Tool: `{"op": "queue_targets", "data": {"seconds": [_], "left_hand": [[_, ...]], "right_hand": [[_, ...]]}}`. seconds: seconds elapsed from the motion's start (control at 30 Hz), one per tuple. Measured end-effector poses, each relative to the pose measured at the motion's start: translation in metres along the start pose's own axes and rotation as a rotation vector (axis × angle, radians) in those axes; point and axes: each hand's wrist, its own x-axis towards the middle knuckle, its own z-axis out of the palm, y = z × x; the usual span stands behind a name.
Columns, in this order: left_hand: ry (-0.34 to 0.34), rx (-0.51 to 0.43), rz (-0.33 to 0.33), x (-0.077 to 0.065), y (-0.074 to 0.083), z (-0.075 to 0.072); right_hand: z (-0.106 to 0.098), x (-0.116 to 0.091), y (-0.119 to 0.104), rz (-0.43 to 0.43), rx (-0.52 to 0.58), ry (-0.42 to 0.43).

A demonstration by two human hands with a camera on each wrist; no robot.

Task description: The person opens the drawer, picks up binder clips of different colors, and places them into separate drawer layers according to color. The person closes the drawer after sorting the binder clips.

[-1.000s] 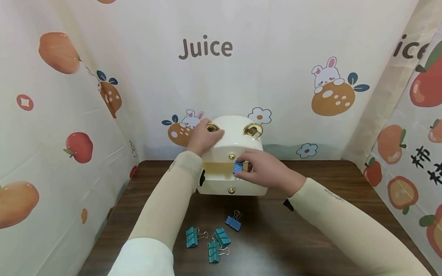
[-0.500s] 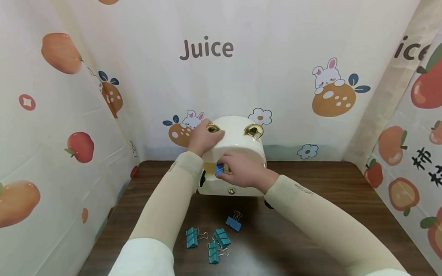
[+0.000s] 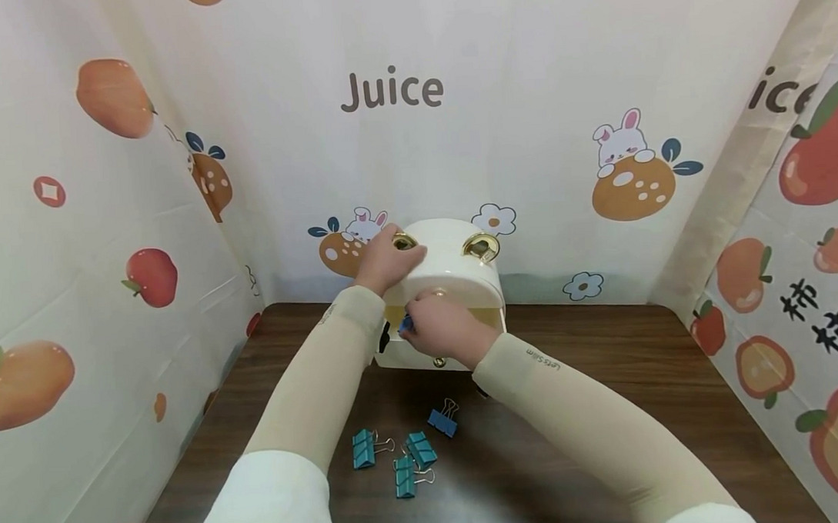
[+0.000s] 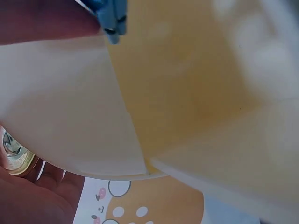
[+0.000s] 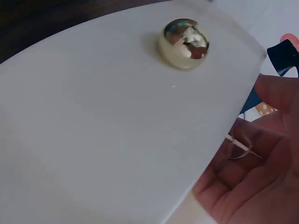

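Observation:
A small white drawer box [image 3: 454, 272] with gold, eye-like rings stands at the back of the table. My left hand [image 3: 389, 260] grips its upper left, with fingers and thumb around the left gold ring [image 4: 17, 156]. The lower drawer [image 3: 394, 355] is pulled out, its yellowish inside [image 4: 182, 79] showing in the left wrist view. My right hand [image 3: 445, 327] pinches a blue binder clip [image 3: 406, 323] at the left part of the drawer opening. In the right wrist view the drawer front largely hides the clip [image 5: 252, 100]; its wire handle shows by the fingers.
On the dark wooden table [image 3: 571, 441] in front of the box lie another blue binder clip [image 3: 442, 421] and three teal ones, among them a teal clip [image 3: 404, 477] nearest me. A printed curtain [image 3: 524, 96] stands right behind the box and along both sides.
My right hand has moved left across the drawer opening with the blue binder clip and turned, so less of the clip shows. The left hand and the clips on the table have stayed put.

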Motion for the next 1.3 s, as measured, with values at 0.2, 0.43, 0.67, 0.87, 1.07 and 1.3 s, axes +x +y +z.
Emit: {"op": "queue_targets", "data": {"seconds": [0.2,0.43,0.67,0.87,1.07,1.3], "left_hand": [[-0.003,-0.011,0.000,-0.001,0.001,-0.001],[-0.011,-0.007,0.006,0.000,0.000,0.000],[-0.014,-0.014,-0.001,-0.001,0.002,0.000],[-0.012,-0.012,0.001,-0.003,0.003,-0.001],[-0.021,-0.017,-0.004,-0.003,0.001,-0.001],[-0.005,-0.013,0.030,-0.003,-0.001,-0.001]], "right_hand": [[0.002,0.007,-0.006,0.164,0.133,-0.074],[-0.003,0.013,-0.012,0.259,0.135,-0.121],[-0.003,0.017,-0.012,0.269,0.117,-0.137],[-0.004,0.018,-0.013,0.266,0.174,-0.135],[-0.005,0.013,-0.011,0.252,0.317,-0.079],[-0.008,0.000,-0.008,0.154,0.363,0.104]]}}
